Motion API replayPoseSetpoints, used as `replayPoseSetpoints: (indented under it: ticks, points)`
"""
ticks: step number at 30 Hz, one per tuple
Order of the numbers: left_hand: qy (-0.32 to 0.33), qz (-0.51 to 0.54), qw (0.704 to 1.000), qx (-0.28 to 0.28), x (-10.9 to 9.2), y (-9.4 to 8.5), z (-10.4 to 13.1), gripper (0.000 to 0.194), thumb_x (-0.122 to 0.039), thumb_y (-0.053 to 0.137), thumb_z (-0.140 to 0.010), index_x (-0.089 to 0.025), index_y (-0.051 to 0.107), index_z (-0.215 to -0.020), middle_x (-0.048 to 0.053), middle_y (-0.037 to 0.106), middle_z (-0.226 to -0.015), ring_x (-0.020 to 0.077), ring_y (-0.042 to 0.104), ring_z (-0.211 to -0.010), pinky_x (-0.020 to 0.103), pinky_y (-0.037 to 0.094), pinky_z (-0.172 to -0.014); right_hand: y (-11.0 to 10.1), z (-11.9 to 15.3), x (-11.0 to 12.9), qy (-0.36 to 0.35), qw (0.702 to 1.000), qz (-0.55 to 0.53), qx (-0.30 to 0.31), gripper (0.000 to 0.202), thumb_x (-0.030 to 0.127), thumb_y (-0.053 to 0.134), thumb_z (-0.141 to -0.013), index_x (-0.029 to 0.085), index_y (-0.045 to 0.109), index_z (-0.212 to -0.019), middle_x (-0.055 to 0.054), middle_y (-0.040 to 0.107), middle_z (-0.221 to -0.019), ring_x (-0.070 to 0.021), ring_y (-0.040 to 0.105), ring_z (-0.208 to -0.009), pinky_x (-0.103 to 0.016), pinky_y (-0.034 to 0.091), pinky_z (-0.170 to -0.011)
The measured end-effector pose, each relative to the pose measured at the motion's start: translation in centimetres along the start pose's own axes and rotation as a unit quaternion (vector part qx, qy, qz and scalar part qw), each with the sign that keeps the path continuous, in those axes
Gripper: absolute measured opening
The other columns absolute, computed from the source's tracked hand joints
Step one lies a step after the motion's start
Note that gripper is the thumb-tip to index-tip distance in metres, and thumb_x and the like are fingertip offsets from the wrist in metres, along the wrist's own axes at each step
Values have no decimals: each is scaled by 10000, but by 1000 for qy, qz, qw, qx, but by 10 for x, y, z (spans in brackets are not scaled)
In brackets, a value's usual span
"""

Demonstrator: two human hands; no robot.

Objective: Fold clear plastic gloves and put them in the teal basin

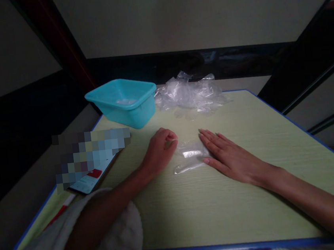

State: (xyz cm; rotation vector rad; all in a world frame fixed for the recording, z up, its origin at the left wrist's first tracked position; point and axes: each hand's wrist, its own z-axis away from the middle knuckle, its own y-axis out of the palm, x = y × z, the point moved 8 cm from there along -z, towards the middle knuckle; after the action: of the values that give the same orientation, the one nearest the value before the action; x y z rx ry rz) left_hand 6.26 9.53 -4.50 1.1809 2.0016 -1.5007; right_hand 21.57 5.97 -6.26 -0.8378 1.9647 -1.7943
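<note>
Two hands at a small clear plastic bag [192, 153] on a pale table [254, 219].
The left hand [160, 151] is curled, thumb and forefinger pinching the bag's left edge; the right hand [228, 156] lies flat over its right end, fingers nearly together, thumb apart. Beyond them, a blue tub [133, 114] holding some clear plastic stands just beside a crumpled plastic heap [187, 93] at the far edge. A phone [88, 183], partly blurred, lies left of the left forearm, whose pale sleeve [115, 230] partly covers a red-and-white item [58, 214].
</note>
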Motion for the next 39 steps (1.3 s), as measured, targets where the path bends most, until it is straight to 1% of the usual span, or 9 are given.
replayPoseSetpoints:
  ticks: [4, 10, 15, 17, 19, 23, 31, 34, 39]
  points:
    - [5, 0, 1000, 2, -2, 0, 0, 138, -32, 500, -740, -162, 531, -705, -7, 549, -750, 131, 540, -730, 250, 449, -678, 2, 1, -1, 2, 1000, 12, 8, 723, 579, 210, -903, 65, 263, -1409, -214, 250, -1447, -284, 202, -1348, -509, 240, -1065]
    - [13, -5, 1000, -4, -4, -3, 1, 130, -44, 495, -741, -165, 531, -710, -4, 550, -765, 136, 537, -744, 264, 450, -702, 1, 1, 1, 4, 1000, 19, -5, 674, 582, 303, -888, 159, 287, -1411, -177, 200, -1474, -315, 179, -1349, -550, 234, -1049]
    - [28, -9, 999, -15, -9, -6, 3, 122, -44, 501, -735, -161, 532, -722, 3, 543, -774, 144, 535, -767, 271, 447, -722, -7, -1, 19, -26, 999, 17, -29, 759, 599, 271, -884, 44, 273, -1402, -221, 214, -1455, -306, 163, -1354, -519, 226, -1070]
    - [33, -11, 999, -18, -11, -6, 3, 124, -40, 504, -730, -161, 533, -726, 4, 544, -777, 145, 536, -770, 272, 448, -725, -6, -1, 28, -45, 999, 4, -25, 768, 586, 257, -892, 0, 283, -1388, -239, 218, -1446, -299, 174, -1353, -488, 250, -1074]
    - [36, -12, 999, -20, -11, -7, 3, 129, -37, 504, -730, -163, 532, -727, 3, 544, -780, 145, 536, -775, 273, 449, -730, -3, 0, 33, -56, 998, -12, -17, 768, 579, 275, -893, -7, 277, -1389, -244, 237, -1438, -297, 204, -1346, -469, 279, -1069]
    - [38, -14, 999, -21, -11, -7, 3, 132, -39, 508, -738, -169, 523, -721, -2, 538, -771, 144, 538, -781, 270, 448, -737, 2, 1, 35, -68, 997, -23, -15, 768, 580, 313, -885, 18, 251, -1406, -230, 253, -1436, -303, 224, -1340, -476, 287, -1067]
    - [36, -20, 999, -16, -12, -5, 3, 140, -34, 497, -747, -169, 519, -716, -3, 532, -768, 143, 533, -769, 262, 445, -723, 3, 2, 36, -70, 997, -26, 10, 727, 605, 327, -869, 105, 321, -1396, -203, 148, -1472, -339, 157, -1348, -522, 259, -1058]
    - [37, -22, 999, -14, -12, -5, 3, 134, -33, 500, -742, -164, 520, -723, 0, 529, -772, 145, 530, -772, 265, 443, -722, 3, 2, 38, -70, 997, -27, 30, 695, 603, 342, -866, 161, 322, -1401, -193, 103, -1484, -351, 120, -1349, -530, 239, -1058]
    - [45, -26, 999, -12, -13, -5, 3, 125, -46, 491, -750, -168, 514, -738, 2, 530, -780, 147, 532, -775, 270, 446, -724, 2, 2, 42, -76, 996, -36, 41, 622, 589, 385, -862, 282, 316, -1398, -125, 60, -1505, -364, 108, -1349, -574, 209, -1048]
